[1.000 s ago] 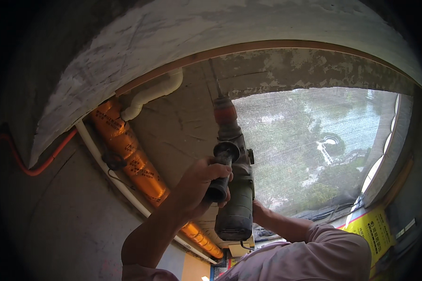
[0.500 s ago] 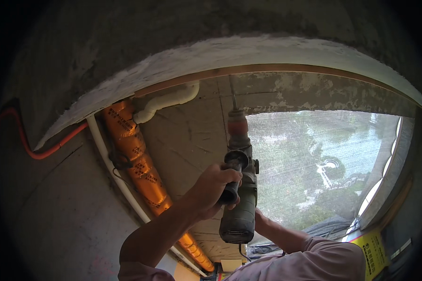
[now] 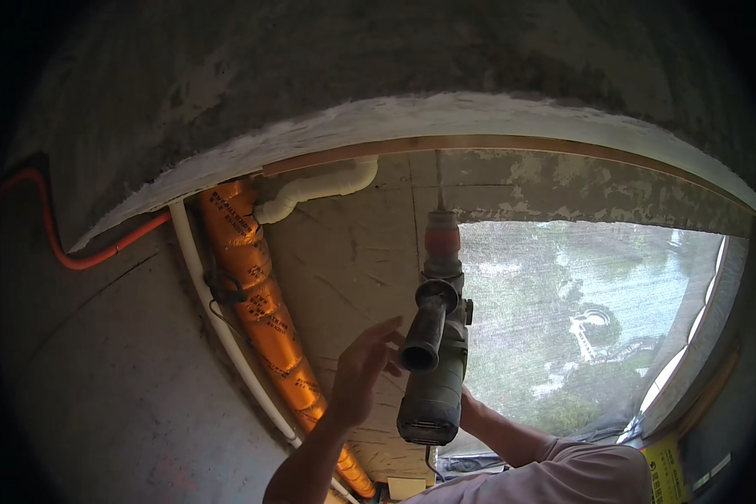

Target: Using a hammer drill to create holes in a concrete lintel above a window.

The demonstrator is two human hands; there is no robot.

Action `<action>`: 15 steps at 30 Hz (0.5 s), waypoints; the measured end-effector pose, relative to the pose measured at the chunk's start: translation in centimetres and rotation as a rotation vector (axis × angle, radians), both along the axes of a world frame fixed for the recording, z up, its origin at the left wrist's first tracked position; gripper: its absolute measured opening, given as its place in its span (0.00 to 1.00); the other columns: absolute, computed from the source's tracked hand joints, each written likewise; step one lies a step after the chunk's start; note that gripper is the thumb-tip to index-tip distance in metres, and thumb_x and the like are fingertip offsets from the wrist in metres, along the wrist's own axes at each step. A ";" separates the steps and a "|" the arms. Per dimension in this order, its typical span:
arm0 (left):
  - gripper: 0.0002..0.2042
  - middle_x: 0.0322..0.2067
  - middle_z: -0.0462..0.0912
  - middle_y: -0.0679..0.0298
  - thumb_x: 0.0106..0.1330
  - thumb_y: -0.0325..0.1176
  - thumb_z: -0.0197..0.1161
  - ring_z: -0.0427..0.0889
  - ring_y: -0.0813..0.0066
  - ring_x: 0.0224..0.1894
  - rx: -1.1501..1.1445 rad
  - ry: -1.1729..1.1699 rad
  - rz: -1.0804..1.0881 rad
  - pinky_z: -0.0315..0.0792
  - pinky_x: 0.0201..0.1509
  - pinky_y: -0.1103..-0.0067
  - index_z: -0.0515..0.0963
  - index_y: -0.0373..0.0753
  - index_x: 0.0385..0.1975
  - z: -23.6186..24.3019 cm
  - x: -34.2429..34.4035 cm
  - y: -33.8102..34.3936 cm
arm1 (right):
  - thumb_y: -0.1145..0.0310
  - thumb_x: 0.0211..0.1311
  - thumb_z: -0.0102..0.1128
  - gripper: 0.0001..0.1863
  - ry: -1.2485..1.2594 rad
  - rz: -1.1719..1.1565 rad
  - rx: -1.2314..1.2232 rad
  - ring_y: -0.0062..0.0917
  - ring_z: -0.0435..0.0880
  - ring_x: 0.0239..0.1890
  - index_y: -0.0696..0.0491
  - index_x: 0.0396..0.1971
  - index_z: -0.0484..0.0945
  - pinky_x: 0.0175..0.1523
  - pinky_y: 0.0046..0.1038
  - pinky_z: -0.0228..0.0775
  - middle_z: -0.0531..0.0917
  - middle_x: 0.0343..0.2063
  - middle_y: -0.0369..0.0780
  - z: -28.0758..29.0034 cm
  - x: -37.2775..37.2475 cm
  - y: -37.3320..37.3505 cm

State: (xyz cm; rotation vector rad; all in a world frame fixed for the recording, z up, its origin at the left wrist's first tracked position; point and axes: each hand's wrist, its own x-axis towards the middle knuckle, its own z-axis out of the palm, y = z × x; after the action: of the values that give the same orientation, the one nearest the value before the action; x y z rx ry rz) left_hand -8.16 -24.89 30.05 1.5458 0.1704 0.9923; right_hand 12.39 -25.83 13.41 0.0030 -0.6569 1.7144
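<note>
A rotary hammer with a grey body and a reddish-brown chuck collar points upward in the middle of the view. Its long thin bit reaches the brown strip along the overhead beam; where the tip ends is hidden. My left hand is open just left of the black side handle, fingers partly curled and apart from one another. Behind the tool's lower body, my right hand grips it, its fingers mostly hidden by the housing. A power cord hangs from the base.
An orange foil-wrapped pipe and a white pipe run down the left side. A curved white pipe meets the ceiling area. Red conduit bends along the left wall. A mesh-covered window opening lies right.
My left hand has let go of the side handle and moved down and left. The view has shifted, so the tool appears slightly lower and further right.
</note>
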 end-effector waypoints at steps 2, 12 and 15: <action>0.36 0.45 0.75 0.60 0.63 0.57 0.59 0.76 0.73 0.45 0.190 -0.154 0.259 0.70 0.49 0.76 0.60 0.34 0.62 -8.8 -1.1 1.7 | 0.58 0.70 0.44 0.22 -0.470 -0.402 -0.337 0.36 0.82 0.45 0.60 0.51 0.73 0.52 0.42 0.76 0.81 0.45 0.49 1.2 -1.1 -1.0; 0.29 0.57 0.69 0.53 0.63 0.51 0.60 0.67 0.55 0.59 0.678 0.507 0.412 0.61 0.65 0.64 0.67 0.35 0.56 -17.8 6.6 -1.3 | 0.60 0.68 0.49 0.19 -0.472 -0.477 -0.328 0.35 0.83 0.44 0.58 0.49 0.74 0.49 0.39 0.77 0.81 0.42 0.47 -1.2 1.2 0.7; 0.25 0.58 0.67 0.54 0.67 0.48 0.55 0.66 0.57 0.60 0.851 0.444 0.559 0.59 0.67 0.65 0.67 0.37 0.58 -22.6 8.0 1.6 | 0.60 0.68 0.49 0.18 -0.470 -0.445 -0.307 0.34 0.83 0.44 0.58 0.49 0.74 0.49 0.39 0.77 0.81 0.42 0.47 -1.1 1.6 1.9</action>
State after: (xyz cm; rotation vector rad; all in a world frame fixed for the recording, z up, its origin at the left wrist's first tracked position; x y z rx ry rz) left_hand -0.18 -23.33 7.45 2.5871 0.5676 1.2128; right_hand 13.98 -23.94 12.28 -0.7287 -0.6654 1.3667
